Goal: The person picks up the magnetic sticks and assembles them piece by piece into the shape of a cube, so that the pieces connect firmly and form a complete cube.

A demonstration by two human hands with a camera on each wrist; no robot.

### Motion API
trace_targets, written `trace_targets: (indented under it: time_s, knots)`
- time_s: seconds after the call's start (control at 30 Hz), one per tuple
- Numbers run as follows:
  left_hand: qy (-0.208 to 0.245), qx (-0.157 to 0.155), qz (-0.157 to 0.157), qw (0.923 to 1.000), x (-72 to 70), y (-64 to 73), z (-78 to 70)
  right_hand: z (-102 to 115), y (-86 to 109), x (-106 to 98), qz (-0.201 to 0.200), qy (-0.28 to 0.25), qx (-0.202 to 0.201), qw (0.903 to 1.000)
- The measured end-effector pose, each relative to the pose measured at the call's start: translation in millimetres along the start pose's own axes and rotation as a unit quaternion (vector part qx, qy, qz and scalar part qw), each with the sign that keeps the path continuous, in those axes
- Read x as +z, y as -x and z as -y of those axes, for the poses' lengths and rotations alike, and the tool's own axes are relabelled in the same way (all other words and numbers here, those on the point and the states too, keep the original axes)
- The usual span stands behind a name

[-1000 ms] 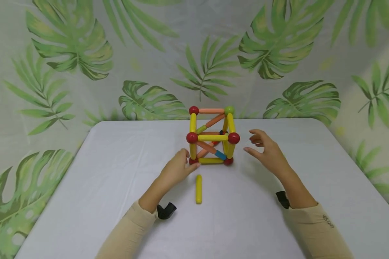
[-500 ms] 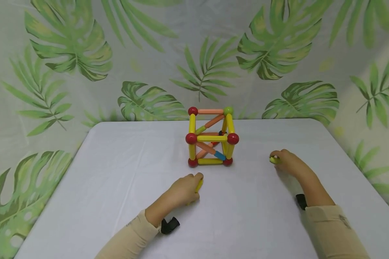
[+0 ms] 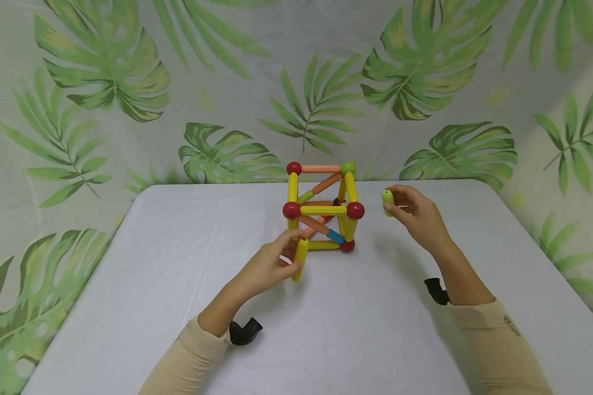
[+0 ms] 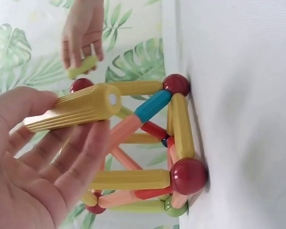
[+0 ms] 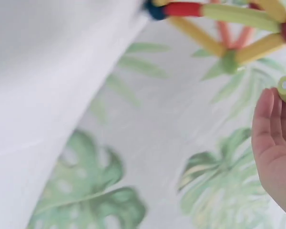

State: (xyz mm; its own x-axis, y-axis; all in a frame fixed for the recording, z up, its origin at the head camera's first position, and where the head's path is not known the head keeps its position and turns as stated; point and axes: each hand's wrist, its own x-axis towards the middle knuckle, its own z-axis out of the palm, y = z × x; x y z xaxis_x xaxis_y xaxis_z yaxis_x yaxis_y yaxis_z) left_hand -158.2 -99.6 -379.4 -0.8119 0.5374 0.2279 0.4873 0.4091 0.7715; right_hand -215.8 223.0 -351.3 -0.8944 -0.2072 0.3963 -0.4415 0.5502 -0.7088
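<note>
A cube frame of ribbed magnetic rods and balls stands on the table, with red balls (image 3: 355, 210) at its front corners and salmon, blue and green rods running diagonally. In front of its lower left corner my left hand (image 3: 264, 266) pinches a yellow magnetic rod (image 3: 301, 258) between thumb and fingers. The left wrist view shows that rod's silver magnet end (image 4: 113, 99) pointing away from the palm. To the right of the frame, apart from it, my right hand (image 3: 420, 219) holds a short yellow-green magnetic rod (image 3: 387, 202) in its fingertips, raised above the table.
A white cloth covers the table (image 3: 178, 219). Behind it hangs a curtain (image 3: 227, 82) with a green leaf print. Dark wrist camera mounts (image 3: 245, 331) sit at both sleeves.
My left hand has picked up the yellow rod from the table and carried it to the frame. My right hand went right, took the short yellow-green rod, and came back up beside the frame.
</note>
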Motion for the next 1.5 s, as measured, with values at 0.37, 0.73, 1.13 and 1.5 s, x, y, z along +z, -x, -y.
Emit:
trace_targets:
  time_s: [0.37,0.73,1.13,1.5]
  knots:
    - [0.076,0.049,-0.15,0.9845,-19.2,5.8,-30.5,44.6,-38.6,34.8,0.048,-0.061,-0.033,0.9965]
    - [0.274,0.101,-0.245,0.9243,-33.7,-45.4,-29.8,46.0,-38.5,41.4,0.082,-0.026,-0.045,0.9953]
    - [0.326,0.074,-0.231,0.9136,-27.8,-83.4,-49.7,50.1,-35.9,44.7,0.087,-0.026,-0.084,0.9923]
    - [0.325,0.108,-0.25,0.9056,-19.2,-91.5,-31.6,49.8,-35.6,46.9,0.082,-0.018,-0.09,0.9924]
